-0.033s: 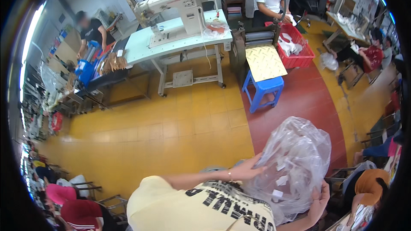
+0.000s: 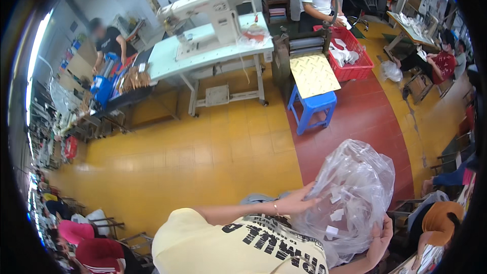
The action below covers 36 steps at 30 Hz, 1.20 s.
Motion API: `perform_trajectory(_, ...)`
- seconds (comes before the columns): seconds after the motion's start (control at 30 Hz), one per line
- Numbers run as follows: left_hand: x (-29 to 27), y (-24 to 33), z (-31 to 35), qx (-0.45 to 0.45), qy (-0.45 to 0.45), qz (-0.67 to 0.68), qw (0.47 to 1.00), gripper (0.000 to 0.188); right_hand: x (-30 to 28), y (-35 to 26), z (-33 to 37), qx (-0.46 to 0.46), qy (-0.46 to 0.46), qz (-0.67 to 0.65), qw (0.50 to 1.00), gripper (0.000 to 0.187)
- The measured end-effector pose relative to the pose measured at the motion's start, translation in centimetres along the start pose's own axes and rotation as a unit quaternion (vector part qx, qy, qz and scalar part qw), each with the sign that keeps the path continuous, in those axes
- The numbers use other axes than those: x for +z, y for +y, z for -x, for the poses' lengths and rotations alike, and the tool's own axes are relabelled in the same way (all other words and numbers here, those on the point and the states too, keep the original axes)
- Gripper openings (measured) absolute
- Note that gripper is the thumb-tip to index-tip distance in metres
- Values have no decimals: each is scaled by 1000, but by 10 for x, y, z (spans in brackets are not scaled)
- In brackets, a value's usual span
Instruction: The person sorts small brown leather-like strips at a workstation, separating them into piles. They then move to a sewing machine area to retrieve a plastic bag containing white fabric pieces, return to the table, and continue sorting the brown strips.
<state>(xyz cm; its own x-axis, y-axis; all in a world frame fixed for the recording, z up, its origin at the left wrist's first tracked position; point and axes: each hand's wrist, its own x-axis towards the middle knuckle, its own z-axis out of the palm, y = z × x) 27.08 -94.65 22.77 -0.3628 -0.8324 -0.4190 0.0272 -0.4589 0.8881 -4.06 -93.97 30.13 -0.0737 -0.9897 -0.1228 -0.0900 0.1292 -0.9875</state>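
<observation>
A large clear plastic bag (image 2: 350, 187) is spread between my two hands, low and to the right. Several small white pieces (image 2: 336, 215) show through its film. At the bag's left edge, my left hand (image 2: 298, 201) grips the film, with the fingertips partly behind it. My right hand (image 2: 383, 234) holds the opposite side lower down, its fingers bent into the crumpled plastic. The bag looks puffed out and wrinkled.
Ahead stands a blue stool (image 2: 312, 106) beneath a patterned yellow sheet (image 2: 314, 75), beside a roller machine (image 2: 308, 44). A red crate (image 2: 355, 72) holds white pieces near a seated person. A sewing machine (image 2: 218, 12) stands on a pale table (image 2: 167, 61). Other people sit at both sides.
The view has shifted very slightly. Both hands keep their hold on the plastic bag, which appears a little farther right.
</observation>
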Motion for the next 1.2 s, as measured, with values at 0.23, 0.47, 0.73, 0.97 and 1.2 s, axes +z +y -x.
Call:
perform_trajectory(0.23, 2, 46, -173, 80, 26, -92, 992, 73, -50, -7, -167, 13, -11, 67, 998, 31)
perform_trajectory(0.47, -42, 99, -345, 83, 46, -86, 992, 65, -41, -16, -356, -21, -24, 76, 997, 33)
perform_trajectory(0.73, -111, 190, -510, 161, 192, -208, 945, 67, -18, -57, -586, -19, -77, 120, 990, 29)
perform_trajectory(0.97, -176, 185, -585, 4, 440, -241, 865, 66, 84, -27, -805, -74, -284, 181, 939, 31)
perform_trajectory(1.2, -243, 139, -634, -43, 633, 69, 770, 55, 231, 80, -914, -137, -463, 216, 849, 36)
